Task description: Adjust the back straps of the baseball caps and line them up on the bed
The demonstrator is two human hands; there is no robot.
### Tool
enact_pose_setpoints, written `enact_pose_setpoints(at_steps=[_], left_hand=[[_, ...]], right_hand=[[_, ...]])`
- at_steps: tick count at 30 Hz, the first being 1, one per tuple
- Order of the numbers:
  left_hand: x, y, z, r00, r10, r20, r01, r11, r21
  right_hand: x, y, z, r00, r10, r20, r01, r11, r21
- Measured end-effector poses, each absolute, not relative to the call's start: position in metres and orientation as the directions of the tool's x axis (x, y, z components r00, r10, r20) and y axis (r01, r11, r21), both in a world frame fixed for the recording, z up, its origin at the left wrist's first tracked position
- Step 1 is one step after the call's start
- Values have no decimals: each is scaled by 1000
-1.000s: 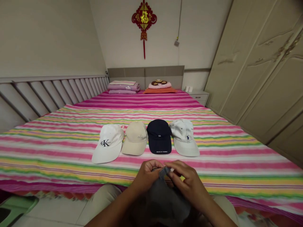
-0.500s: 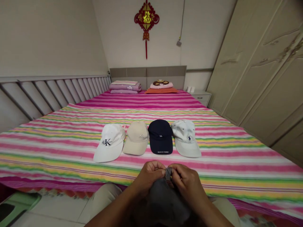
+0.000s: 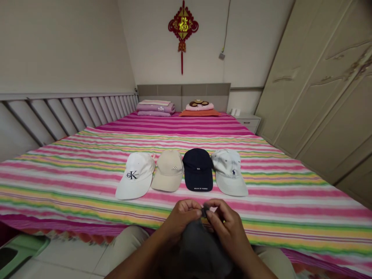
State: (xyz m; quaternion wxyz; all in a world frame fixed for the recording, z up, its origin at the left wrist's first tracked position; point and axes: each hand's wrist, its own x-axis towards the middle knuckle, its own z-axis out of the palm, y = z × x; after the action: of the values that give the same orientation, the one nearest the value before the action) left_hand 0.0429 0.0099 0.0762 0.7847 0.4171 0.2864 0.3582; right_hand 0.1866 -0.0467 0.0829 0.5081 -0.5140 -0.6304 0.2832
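A dark grey cap (image 3: 202, 248) is held low in front of my body, its lower part in shadow. My left hand (image 3: 183, 217) pinches one side of its back strap (image 3: 204, 211) between thumb and fingers. On the other side, my right hand (image 3: 227, 224) grips the strap's end, its fingertips almost touching the left ones. Beyond my hands a row of caps lies on the bed: a white cap (image 3: 138, 176), a beige cap (image 3: 168, 170), a navy cap (image 3: 198, 170) and a pale cap (image 3: 229, 172) with a small dark logo.
A striped sheet covers the bed (image 3: 87, 170). Folded purple bedding (image 3: 155, 108) and a pink folded item (image 3: 200, 106) rest near the headboard (image 3: 165, 91). To the right stand a nightstand (image 3: 249, 122) and a wardrobe (image 3: 316, 89). A green stool (image 3: 24, 254) is at lower left.
My right fingers have shifted on the strap, whose end now shows less and lies folded between the fingertips. The view has tilted slightly; the caps on the bed have not moved.
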Motion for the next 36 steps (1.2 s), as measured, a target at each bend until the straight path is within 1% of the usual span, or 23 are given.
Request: enact_pose_setpoints(at_steps=[2,4,7,9,10,11,12,14,15,16,17,18,20,22,23,25,26,27,29,31,33,36], left_hand=[[40,10,75,593,794,-134,-333,393,857],[36,10,74,618,776,-127,-312,390,866],[34,10,72,649,749,-131,-288,402,869],[34,9,71,659,742,-126,-317,426,847],[35,9,71,662,740,-121,-335,436,835],[34,9,72,664,739,-116,-352,445,823],[34,10,73,664,739,-109,-370,452,812],[32,13,77,657,749,-81,-417,451,789],[30,14,80,647,760,-65,-443,444,779],[28,16,83,633,773,-49,-468,432,771],[26,18,85,620,784,-38,-484,420,768],[24,19,88,609,792,-34,-491,411,769],[21,20,92,595,803,-46,-492,408,769],[20,21,94,576,816,-46,-509,402,761],[20,21,95,567,822,-43,-522,400,753],[18,21,94,558,829,-36,-543,397,740],[17,22,93,556,831,-37,-550,400,733],[15,23,92,553,832,-42,-555,405,727],[11,26,90,541,839,-59,-562,413,716],[5,28,87,526,847,-78,-573,421,703],[-1,30,83,511,854,-102,-588,433,684],[-11,32,79,466,871,-154,-595,437,675]], right_hand=[[188,-43,85,-43,980,197,234,201,-951],[190,-40,85,-152,983,101,115,119,-986],[191,-39,84,-197,980,32,-3,32,-999],[192,-40,84,-217,976,24,-2,24,-1000],[193,-41,84,-222,975,30,44,41,-998],[194,-42,85,-213,976,50,127,78,-989],[196,-43,85,-183,980,82,248,127,-960],[201,-44,86,-65,983,171,538,179,-824],[205,-43,87,-5,977,212,652,164,-741],[208,-43,87,41,971,235,717,136,-684],[211,-41,87,72,968,239,732,112,-672],[214,-40,87,89,969,228,708,99,-699],[218,-36,87,96,973,208,577,116,-809],[217,-33,84,94,982,166,368,121,-922],[215,-32,81,67,992,107,245,88,-965],[209,-30,73,-82,996,-46,20,-44,-999],[206,-29,69,-177,978,-107,-47,-117,-992],[202,-29,65,-262,954,-143,-73,-168,-983],[193,-28,58,-362,922,-141,-56,-172,-983],[183,-28,55,-372,924,-91,-54,-119,-991],[174,-28,52,-360,930,-73,-95,-114,-989],[161,-27,47,-323,935,-148,-216,-225,-950]])
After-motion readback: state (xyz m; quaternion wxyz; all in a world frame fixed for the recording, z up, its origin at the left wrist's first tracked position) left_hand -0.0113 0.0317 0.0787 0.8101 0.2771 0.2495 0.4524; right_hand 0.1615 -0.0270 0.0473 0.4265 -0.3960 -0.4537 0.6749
